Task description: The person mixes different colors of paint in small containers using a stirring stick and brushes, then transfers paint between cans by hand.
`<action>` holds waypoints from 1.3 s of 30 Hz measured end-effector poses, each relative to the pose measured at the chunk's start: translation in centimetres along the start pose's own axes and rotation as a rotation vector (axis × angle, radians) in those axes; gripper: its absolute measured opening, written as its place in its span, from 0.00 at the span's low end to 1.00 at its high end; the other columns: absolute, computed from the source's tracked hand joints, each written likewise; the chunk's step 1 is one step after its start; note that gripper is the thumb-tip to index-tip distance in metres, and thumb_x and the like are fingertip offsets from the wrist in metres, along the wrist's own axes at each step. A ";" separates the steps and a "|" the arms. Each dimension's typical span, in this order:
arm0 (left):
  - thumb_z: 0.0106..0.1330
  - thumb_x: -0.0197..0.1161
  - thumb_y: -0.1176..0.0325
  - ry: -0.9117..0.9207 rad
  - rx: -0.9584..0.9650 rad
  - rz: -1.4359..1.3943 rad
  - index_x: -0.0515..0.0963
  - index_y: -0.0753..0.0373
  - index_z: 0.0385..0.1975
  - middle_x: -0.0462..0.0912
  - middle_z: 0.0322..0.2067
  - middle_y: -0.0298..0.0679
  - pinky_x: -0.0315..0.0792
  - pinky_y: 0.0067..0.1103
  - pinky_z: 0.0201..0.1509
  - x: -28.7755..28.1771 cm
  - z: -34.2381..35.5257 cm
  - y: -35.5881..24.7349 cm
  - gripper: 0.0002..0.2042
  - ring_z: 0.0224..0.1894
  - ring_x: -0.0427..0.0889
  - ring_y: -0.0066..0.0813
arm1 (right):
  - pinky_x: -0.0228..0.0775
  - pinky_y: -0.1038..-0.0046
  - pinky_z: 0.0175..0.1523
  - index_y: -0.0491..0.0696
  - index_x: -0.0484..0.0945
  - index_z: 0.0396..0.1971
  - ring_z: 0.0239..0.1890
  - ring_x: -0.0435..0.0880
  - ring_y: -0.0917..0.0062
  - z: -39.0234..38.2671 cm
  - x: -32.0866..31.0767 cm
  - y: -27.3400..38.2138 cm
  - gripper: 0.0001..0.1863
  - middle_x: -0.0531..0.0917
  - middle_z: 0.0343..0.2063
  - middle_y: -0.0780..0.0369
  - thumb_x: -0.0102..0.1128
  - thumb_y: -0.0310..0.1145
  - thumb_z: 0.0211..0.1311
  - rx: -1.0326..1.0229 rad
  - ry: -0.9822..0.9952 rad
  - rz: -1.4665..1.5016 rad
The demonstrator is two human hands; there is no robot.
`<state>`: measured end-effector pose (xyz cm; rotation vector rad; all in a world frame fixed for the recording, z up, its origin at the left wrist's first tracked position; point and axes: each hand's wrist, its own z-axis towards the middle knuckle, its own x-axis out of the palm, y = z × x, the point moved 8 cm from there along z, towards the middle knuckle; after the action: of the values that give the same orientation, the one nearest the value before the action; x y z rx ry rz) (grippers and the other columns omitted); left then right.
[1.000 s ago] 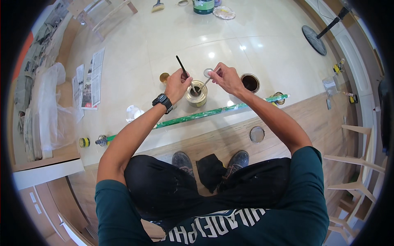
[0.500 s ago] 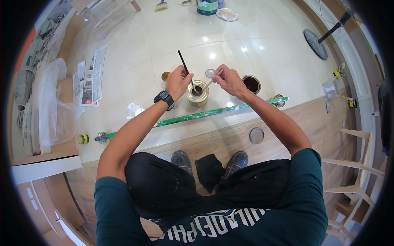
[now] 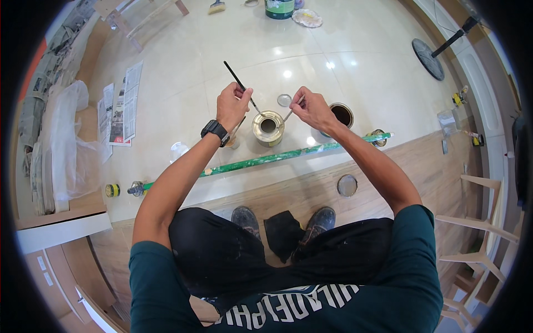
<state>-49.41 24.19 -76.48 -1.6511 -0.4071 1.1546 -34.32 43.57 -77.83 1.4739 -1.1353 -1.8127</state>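
Note:
An open metal can (image 3: 268, 142) stands on the tiled floor between my hands, a round hole in its top. On its left, my left hand (image 3: 232, 105) pinches a slim brush (image 3: 234, 74) with a black handle, its tip at the can's upper rim. My right hand (image 3: 312, 111) grips a thin pale stick (image 3: 288, 115), whose lower end meets the can's top on the right. Just behind it sits a small round metal lid (image 3: 284, 100). A wider open can (image 3: 341, 115) of dark liquid is beside my right wrist. Partly hidden by my left wrist is a small container (image 3: 234, 142).
A paint-smeared green pole (image 3: 266, 159) lies across the floor on small tins, in front of my feet. Newspaper sheets (image 3: 132, 100) lie to the left. A round lid (image 3: 347, 185) rests nearby; a green bucket (image 3: 279, 8) and a wide brush (image 3: 217, 6) are far off.
My left hand has shifted left, drawing the brush tip from the can's opening up to its rim. The small container by my left wrist shows more. My right hand has barely moved.

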 end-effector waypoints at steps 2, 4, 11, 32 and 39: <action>0.72 0.67 0.59 -0.002 -0.022 -0.096 0.79 0.67 0.38 0.84 0.30 0.39 0.75 0.19 0.27 -0.3 0.5 0.6 0.15 0.26 0.86 0.26 | 0.80 0.71 0.40 0.39 0.76 0.41 0.30 0.87 0.75 0.9 -0.4 -1.2 0.14 0.87 0.27 0.56 0.67 0.31 0.62 0.042 -0.035 0.050; 0.72 0.67 0.60 0.039 -0.129 -0.309 0.79 0.65 0.41 0.86 0.33 0.40 0.75 0.19 0.30 0.6 0.9 0.5 0.13 0.29 0.87 0.26 | 0.81 0.74 0.41 0.39 0.77 0.41 0.32 0.88 0.76 1.6 -2.2 -3.9 0.14 0.87 0.29 0.58 0.69 0.31 0.63 0.111 -0.100 0.197; 0.77 0.61 0.59 0.137 -0.578 -0.960 0.77 0.62 0.57 0.86 0.47 0.35 0.76 0.18 0.36 -5.1 -3.7 -3.6 0.16 0.45 0.86 0.21 | 0.83 0.79 0.41 0.44 0.78 0.39 0.34 0.87 0.77 2.5 -7.9 -3.6 0.17 0.85 0.32 0.61 0.71 0.43 0.68 0.495 -0.367 0.953; 0.75 0.44 0.82 0.701 0.428 -0.225 0.59 0.71 0.73 0.67 0.65 0.52 0.74 0.30 0.62 4.2 -18.9 -75.0 0.26 0.62 0.78 0.42 | 0.73 0.77 0.51 0.48 0.78 0.46 0.46 0.80 0.84 -28.7 -42.7 42.3 0.10 0.81 0.42 0.67 0.60 0.38 0.77 0.476 -0.942 1.784; 0.52 0.38 0.93 0.980 0.611 0.027 0.50 0.72 0.77 0.60 0.72 0.56 0.66 0.35 0.72 18.7 -25.4 -89.8 0.44 0.71 0.69 0.50 | 0.75 0.77 0.53 0.46 0.79 0.52 0.47 0.84 0.81 -40.7 -59.5 38.8 0.10 0.84 0.46 0.64 0.60 0.33 0.77 0.564 -0.903 1.334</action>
<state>4.55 60.64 -7.01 -1.4497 0.5447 0.3116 16.28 61.87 -16.17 -0.2415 -2.3544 -1.0699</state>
